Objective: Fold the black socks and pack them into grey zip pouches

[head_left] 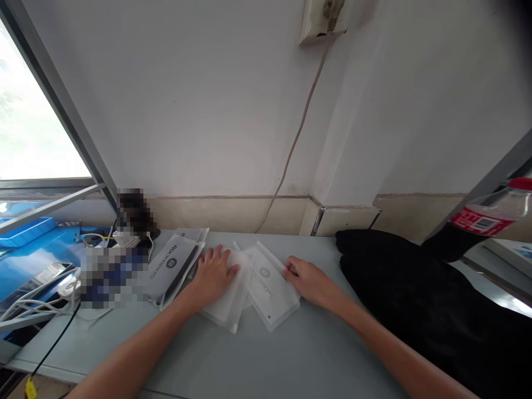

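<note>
My left hand (215, 272) lies flat, fingers spread, on a frosted white plastic pouch (228, 302) on the grey table (266, 354). My right hand (310, 281) rests at the right edge of a second white pouch (269, 288) with a round logo, fingers curled against its rim. The two pouches overlap in the middle. To the left of my left hand lies a stack of grey printed pouches (172, 266).
A black cloth (415, 299) covers the table's right side, with a red-labelled plastic bottle (486, 219) above it. Cables and white chargers (50, 293) lie at the left by a window (33, 127). A cord (297, 138) runs down the wall from a socket (322, 19).
</note>
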Action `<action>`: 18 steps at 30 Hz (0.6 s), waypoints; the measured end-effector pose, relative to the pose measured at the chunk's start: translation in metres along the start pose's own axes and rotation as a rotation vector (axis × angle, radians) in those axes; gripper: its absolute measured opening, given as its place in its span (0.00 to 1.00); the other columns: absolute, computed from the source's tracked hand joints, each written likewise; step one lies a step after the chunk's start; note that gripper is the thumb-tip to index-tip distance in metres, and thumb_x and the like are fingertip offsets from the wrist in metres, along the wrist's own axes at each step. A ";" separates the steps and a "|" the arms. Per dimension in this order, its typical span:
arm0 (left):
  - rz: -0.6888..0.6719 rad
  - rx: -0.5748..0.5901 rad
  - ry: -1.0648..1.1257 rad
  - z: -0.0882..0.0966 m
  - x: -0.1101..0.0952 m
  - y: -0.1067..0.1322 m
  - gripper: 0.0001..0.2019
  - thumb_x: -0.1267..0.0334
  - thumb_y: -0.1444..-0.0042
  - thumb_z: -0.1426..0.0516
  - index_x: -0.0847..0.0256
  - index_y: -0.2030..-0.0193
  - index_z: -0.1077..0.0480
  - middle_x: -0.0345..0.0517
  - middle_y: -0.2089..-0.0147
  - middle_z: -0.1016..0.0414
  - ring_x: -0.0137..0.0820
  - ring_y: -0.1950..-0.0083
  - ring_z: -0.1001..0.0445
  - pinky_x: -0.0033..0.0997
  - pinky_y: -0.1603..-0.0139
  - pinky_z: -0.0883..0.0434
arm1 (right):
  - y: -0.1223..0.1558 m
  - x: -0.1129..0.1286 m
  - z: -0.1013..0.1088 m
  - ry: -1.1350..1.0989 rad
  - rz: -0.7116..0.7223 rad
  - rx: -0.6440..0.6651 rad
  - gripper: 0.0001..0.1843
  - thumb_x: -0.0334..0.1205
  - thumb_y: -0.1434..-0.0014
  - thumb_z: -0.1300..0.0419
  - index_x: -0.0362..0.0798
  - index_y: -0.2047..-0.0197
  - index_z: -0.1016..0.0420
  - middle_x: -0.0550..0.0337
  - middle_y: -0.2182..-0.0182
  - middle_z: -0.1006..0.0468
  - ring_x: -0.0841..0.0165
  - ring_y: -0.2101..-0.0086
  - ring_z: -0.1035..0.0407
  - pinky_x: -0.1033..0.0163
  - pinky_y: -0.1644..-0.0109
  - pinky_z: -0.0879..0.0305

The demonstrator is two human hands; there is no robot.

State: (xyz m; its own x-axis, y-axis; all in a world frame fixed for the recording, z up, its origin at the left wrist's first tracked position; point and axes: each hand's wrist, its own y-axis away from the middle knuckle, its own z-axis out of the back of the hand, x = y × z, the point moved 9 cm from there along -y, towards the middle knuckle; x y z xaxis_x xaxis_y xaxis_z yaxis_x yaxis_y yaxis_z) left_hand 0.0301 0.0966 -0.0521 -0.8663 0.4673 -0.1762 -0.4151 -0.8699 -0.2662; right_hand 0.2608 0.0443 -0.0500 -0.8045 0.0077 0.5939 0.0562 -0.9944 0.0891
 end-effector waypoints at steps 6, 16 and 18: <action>-0.081 -0.025 0.146 0.003 -0.016 0.000 0.18 0.51 0.29 0.50 0.60 0.42 0.33 0.61 0.33 0.35 0.53 0.30 0.39 0.59 0.34 0.37 | 0.007 0.026 -0.012 -0.093 0.117 0.023 0.15 0.51 0.31 0.49 0.52 0.65 0.30 0.61 0.72 0.23 0.63 0.71 0.30 0.60 0.67 0.39; 0.028 -0.002 0.363 -0.028 -0.018 0.003 0.25 0.58 0.34 0.45 0.58 0.32 0.43 0.60 0.23 0.51 0.58 0.20 0.64 0.68 0.27 0.51 | 0.006 0.024 -0.023 -0.560 0.071 0.067 0.17 0.52 0.35 0.42 0.52 0.49 0.26 0.52 0.50 0.19 0.58 0.54 0.22 0.52 0.49 0.26; 0.039 0.005 0.412 -0.027 -0.022 0.004 0.26 0.61 0.35 0.45 0.57 0.31 0.44 0.60 0.22 0.54 0.57 0.20 0.65 0.67 0.27 0.50 | 0.008 0.027 -0.031 -0.734 0.030 0.105 0.20 0.52 0.37 0.39 0.52 0.46 0.29 0.52 0.48 0.20 0.59 0.54 0.21 0.52 0.48 0.25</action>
State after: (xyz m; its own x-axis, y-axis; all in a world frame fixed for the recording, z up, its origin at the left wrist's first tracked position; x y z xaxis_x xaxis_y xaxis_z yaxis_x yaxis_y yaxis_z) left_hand 0.0550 0.0875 -0.0751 -0.6981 0.4567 -0.5514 -0.3861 -0.8887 -0.2473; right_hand 0.2215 0.0337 -0.0577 -0.2021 0.0851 0.9757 0.1577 -0.9804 0.1182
